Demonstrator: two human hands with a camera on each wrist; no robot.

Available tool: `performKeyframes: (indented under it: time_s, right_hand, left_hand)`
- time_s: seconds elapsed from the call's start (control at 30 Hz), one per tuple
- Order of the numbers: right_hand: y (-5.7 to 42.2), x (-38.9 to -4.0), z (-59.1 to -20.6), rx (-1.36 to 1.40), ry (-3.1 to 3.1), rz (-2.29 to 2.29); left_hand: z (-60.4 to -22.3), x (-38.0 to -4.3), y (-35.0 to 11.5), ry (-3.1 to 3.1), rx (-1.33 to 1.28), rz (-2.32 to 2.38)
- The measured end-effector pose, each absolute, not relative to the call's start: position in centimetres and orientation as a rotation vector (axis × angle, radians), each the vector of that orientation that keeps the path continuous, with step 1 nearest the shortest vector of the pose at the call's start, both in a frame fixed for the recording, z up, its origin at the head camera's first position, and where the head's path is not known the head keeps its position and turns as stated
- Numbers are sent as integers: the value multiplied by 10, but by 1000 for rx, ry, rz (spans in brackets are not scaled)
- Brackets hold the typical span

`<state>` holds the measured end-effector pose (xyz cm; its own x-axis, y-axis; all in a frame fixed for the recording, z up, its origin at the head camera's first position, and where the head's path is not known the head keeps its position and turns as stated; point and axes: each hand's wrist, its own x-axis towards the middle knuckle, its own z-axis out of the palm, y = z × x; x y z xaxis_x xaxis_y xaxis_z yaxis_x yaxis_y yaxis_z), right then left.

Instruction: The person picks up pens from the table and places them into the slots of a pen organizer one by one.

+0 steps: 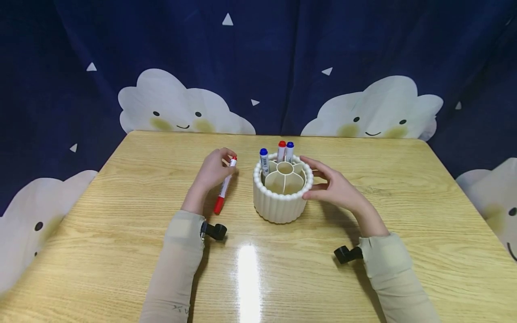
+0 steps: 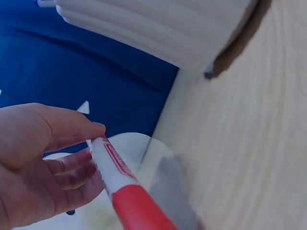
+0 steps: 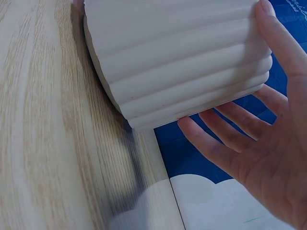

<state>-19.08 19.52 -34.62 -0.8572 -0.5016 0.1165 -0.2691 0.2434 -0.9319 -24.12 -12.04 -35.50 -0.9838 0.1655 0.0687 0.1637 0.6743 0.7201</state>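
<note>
My left hand (image 1: 212, 170) pinches a white marker with a red cap (image 1: 220, 202) near its upper end, just left of the pen holder. Slanted, the marker's red end points down toward me; in the left wrist view its white barrel (image 2: 112, 163) sits between thumb and fingers. The cream, ribbed pen holder (image 1: 279, 208) is round, with a beaded rim and petal-shaped compartments. My right hand (image 1: 341, 188) holds its right side, thumb at the near rim and fingers behind. In the right wrist view the fingers (image 3: 225, 132) lie along the ribbed wall (image 3: 177, 62).
Inside the holder stand a blue-topped marker (image 1: 264, 163) at the left, and a red-topped marker (image 1: 281, 151) beside another blue-topped one (image 1: 290, 151) at the back. Beneath is a wooden table (image 1: 307, 278). A dark blue curtain (image 1: 274, 54) with clouds hangs behind.
</note>
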Motion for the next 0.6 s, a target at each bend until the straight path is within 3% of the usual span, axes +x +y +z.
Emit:
performKeyframes:
  time_s: [0.6]
  right_hand:
    - [196, -192, -348, -743, 2322, -1662]
  left_hand:
    - [-305, -214, -109, 2903, 593, 1491]
